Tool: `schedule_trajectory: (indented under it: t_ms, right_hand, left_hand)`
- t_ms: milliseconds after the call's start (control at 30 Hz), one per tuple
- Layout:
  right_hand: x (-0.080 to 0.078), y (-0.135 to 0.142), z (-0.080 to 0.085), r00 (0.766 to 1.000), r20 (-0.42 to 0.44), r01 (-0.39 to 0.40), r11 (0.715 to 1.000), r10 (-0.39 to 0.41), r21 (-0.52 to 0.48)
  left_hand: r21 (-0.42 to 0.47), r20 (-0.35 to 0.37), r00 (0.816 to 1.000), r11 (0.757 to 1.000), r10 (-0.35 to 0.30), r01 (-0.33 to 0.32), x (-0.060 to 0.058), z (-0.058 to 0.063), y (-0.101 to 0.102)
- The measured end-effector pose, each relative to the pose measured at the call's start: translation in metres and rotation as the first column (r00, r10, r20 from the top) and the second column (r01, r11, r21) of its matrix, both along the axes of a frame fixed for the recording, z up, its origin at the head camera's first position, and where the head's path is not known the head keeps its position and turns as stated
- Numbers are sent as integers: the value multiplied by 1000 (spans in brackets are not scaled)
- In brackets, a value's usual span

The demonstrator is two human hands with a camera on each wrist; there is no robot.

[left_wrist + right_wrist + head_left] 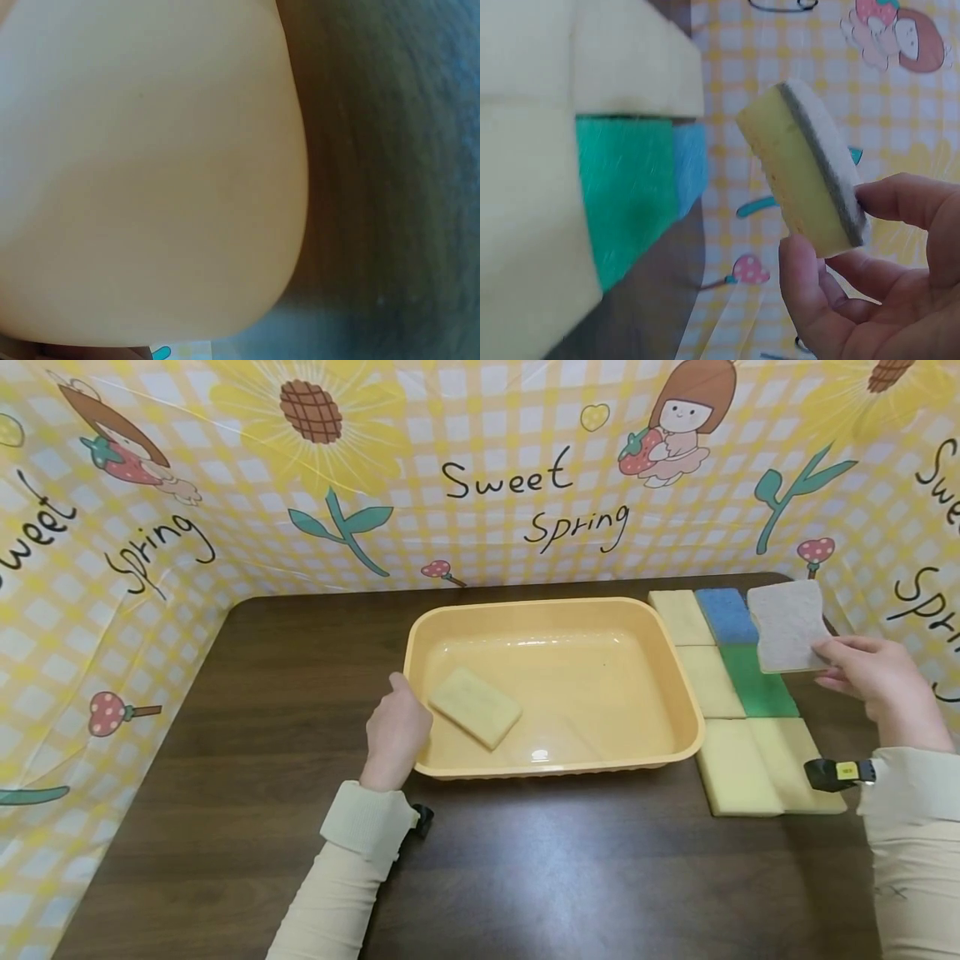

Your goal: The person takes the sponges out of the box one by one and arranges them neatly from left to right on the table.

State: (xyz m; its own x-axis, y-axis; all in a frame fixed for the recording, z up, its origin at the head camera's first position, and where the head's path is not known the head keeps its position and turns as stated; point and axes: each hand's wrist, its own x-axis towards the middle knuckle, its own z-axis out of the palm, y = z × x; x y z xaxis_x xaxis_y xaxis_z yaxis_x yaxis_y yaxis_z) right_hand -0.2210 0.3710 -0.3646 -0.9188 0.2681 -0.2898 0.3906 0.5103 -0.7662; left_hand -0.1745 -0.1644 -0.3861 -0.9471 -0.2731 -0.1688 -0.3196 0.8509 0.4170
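At the left end of a yellow plastic tub (551, 768), my left hand (397, 727) grips the rim, fingers curled and thumb up; the left wrist view is mostly filled by a pale, blurred surface. A yellow sponge (476, 706) lies flat inside the tub, toward its left side. My right hand (873, 672) holds up a scouring sponge (810, 169) at the far right, pinched by one corner between thumb and fingers. Its scrubbing layer (789, 625) is grey and its foam (784, 172) is yellow. Below it, sponges lie side by side on the table.
Right of the tub, the laid-out sponges include a blue-topped one (727, 614), a green-topped one (759, 681) and several with yellow foam (738, 768) upward. They stand on a dark wooden table (525, 868). A printed yellow checked cloth (510, 410) hangs around the back and sides.
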Motion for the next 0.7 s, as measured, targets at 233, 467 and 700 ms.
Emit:
schedule_trajectory:
  t_ms: [233,467,700]
  right_hand:
    - [0,20,-14,1000,3,10,1000,-10,9]
    - [-16,64,-51,996,45,75,997,-76,18]
    - [-10,66,-45,976,48,219,944,-214,-247]
  left_hand:
    - [1,-1,1000,1000,2,-2,-1,0,0]
    - [-4,2,1000,1000,1,-1,-1,-1,0]
    - [3,16,1000,1000,3,-3,-1,-2,0]
